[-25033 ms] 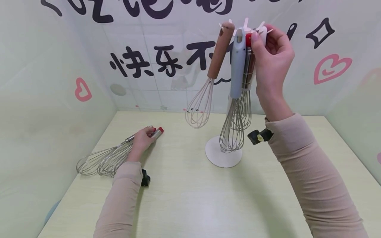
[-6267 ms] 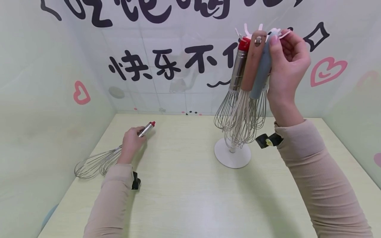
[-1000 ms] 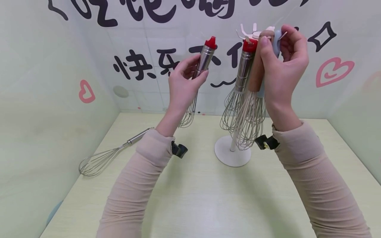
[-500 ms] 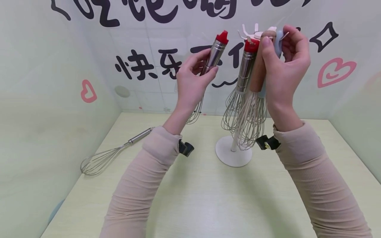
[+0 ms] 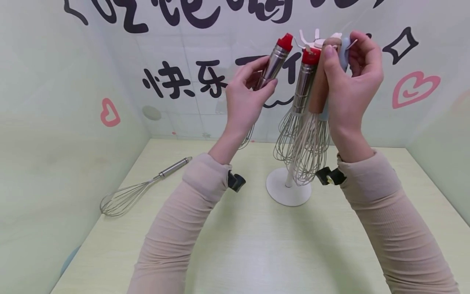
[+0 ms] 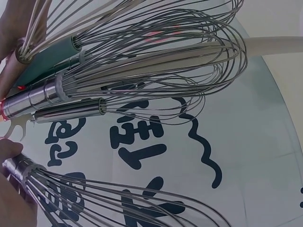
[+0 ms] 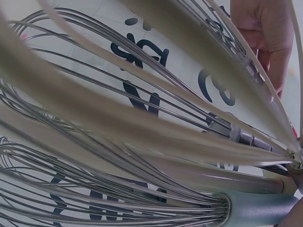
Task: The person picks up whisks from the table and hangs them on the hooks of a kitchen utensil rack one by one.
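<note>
My left hand [image 5: 244, 96] grips a steel whisk [image 5: 275, 63] with a red handle end, tilted, wires downward. Its red end is close to the left-hand hooks of the white whisk stand [image 5: 288, 200]; whether they touch I cannot tell. At the stand's top my right hand [image 5: 349, 85] pinches, thumb over a brown-handled whisk [image 5: 318, 90] and fingers behind a hook by a light blue-handled whisk [image 5: 344, 53]. Another red-ended steel whisk [image 5: 302, 85] hangs to their left. In the left wrist view, the held whisk [image 6: 21, 168] is apart from the hanging ones.
One steel whisk [image 5: 172, 167] lies on the table [image 5: 235, 253] at the left, wires toward the left wall. A lettered back wall [image 5: 176, 122] stands close behind the stand, with side walls at both sides.
One of two whisks lying at the left was picked up by my left hand and carried up and right to the stand. The stand's whisks have turned; my right hand stays at its top.
</note>
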`<move>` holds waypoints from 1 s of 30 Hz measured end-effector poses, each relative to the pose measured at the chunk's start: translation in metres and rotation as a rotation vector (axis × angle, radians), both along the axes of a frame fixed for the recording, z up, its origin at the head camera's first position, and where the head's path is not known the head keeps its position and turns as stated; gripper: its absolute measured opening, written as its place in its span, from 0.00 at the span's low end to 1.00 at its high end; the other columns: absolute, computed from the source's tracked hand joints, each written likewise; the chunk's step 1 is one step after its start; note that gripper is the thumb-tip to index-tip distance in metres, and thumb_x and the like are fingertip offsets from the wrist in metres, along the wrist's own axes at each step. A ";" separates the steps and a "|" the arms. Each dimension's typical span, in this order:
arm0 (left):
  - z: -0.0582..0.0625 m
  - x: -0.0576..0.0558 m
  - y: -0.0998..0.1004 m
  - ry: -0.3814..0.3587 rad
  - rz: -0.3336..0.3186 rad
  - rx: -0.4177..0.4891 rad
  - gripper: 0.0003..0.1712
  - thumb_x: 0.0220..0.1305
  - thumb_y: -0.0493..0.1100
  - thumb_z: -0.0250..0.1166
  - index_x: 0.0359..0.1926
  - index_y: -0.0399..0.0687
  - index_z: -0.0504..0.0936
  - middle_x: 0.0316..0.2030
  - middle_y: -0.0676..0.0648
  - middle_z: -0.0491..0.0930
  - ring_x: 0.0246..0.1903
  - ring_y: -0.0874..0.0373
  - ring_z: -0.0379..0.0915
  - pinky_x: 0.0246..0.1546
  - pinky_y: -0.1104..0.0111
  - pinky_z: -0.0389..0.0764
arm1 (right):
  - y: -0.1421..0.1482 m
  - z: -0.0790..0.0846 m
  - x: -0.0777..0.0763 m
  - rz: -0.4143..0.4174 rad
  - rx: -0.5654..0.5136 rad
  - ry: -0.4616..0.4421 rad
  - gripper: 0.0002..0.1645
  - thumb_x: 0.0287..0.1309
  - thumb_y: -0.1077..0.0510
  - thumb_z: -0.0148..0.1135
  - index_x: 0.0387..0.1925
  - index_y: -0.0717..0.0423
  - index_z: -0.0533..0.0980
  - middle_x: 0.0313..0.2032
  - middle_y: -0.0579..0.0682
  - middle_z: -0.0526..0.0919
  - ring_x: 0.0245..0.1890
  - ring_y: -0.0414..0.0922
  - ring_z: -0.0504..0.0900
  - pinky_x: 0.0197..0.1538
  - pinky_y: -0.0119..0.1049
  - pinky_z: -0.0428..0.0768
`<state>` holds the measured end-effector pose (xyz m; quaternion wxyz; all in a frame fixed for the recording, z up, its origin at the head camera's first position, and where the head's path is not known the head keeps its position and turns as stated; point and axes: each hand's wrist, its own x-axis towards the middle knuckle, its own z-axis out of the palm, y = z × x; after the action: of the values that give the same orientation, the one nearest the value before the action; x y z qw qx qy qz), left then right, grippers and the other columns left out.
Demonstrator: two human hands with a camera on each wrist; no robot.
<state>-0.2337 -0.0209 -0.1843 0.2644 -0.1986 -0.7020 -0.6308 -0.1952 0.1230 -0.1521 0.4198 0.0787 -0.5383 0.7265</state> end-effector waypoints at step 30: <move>0.003 -0.003 0.004 0.024 0.026 -0.070 0.23 0.55 0.32 0.67 0.54 0.42 0.80 0.49 0.43 0.77 0.42 0.57 0.78 0.41 0.78 0.80 | 0.001 -0.001 -0.001 0.009 -0.003 0.003 0.22 0.51 0.67 0.64 0.50 0.64 0.73 0.41 0.48 0.73 0.44 0.41 0.72 0.55 0.27 0.74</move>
<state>-0.2363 -0.0168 -0.1813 0.2737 -0.2063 -0.7230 -0.5998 -0.1967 0.1236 -0.1527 0.4176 0.0816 -0.5363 0.7289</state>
